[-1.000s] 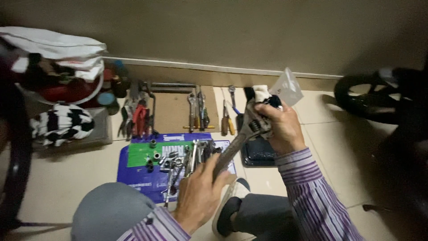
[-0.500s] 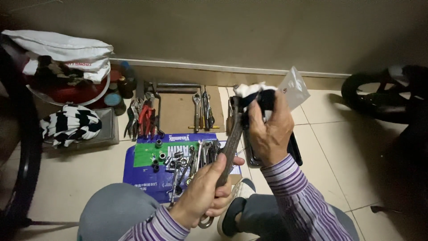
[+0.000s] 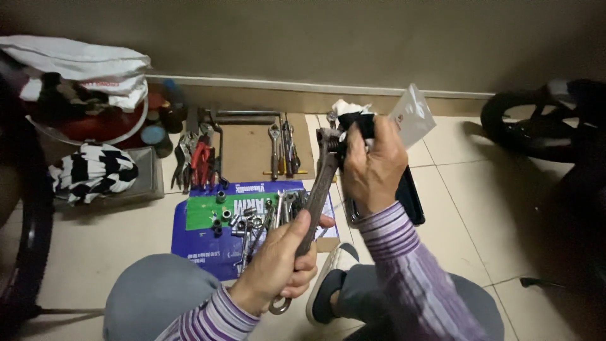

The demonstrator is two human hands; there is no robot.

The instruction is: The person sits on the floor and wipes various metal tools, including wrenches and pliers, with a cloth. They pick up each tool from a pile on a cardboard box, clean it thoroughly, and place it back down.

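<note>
Gripping the adjustable wrench (image 3: pixel 314 208) by the lower part of its handle, my left hand (image 3: pixel 278 268) has its fingers clenched around the shaft, with the hanging ring at the handle's end poking out below my palm. The wrench slants up and to the right, so its rusty head sits just in front of my right hand (image 3: pixel 372 167). That hand's fingers are closed on a dark rag (image 3: pixel 355 123) with a bit of white cloth showing at the top, pressed against the head of the wrench near the jaw.

As I judge it, I am in the middle of wiping the wrench head clean, and the handle has not been done. A next move would call for a firm hold low on the handle while the rag is worked over the metal, turning the tool so the far side comes round.

Below my hands, on the tiled floor (image 3: pixel 95 252), a blue and green mat (image 3: pixel 196 237) holds loose sockets and small spanners. Beyond it, a brown board (image 3: pixel 243 151) against the wall carries pliers with red grips (image 3: pixel 201 161) and other hand tools. A black and white cloth (image 3: pixel 91 172) lies to the left, and a dark tyre (image 3: pixel 536 126) stands to the right.
</note>
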